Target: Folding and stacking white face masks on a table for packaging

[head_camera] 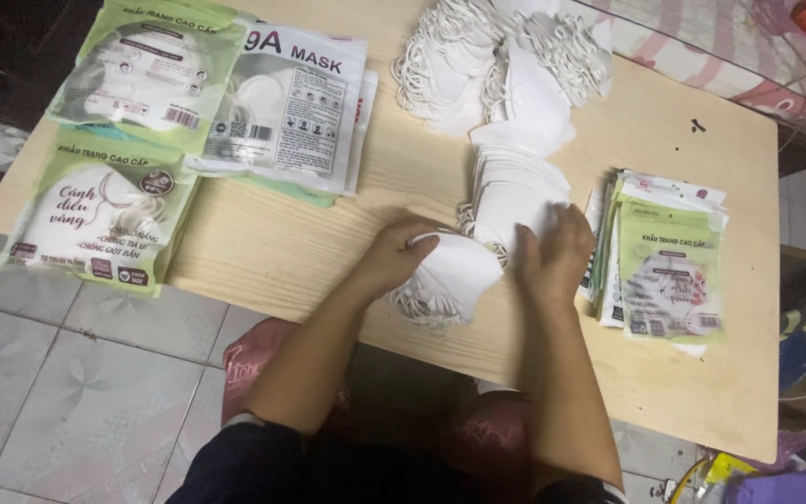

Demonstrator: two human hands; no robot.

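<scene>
Left of our hands lie filled packets [132,140]. Our left hand [394,257] curls closed around a small stack of white masks [450,275]; our right hand [552,247] rests flat, fingers spread, on the mask pile [515,182]. Right of it wait empty bags [669,266]. We judge we are gathering a batch; bagging it needs a squared stack.

Flat pouches of face masks on the wooden table [347,224]

Taking the table as landmark: on its far left corner lies a green-and-clear pouch [146,70]; just right of it, partly overlapped, a white pouch [296,103] with a printed panel and barcode atop others. On the near left edge lies a green-and-white pouch [100,215], its corner past the rim. Near the right edge sits a fanned stack of flat green-and-white pouches [669,266].
</scene>
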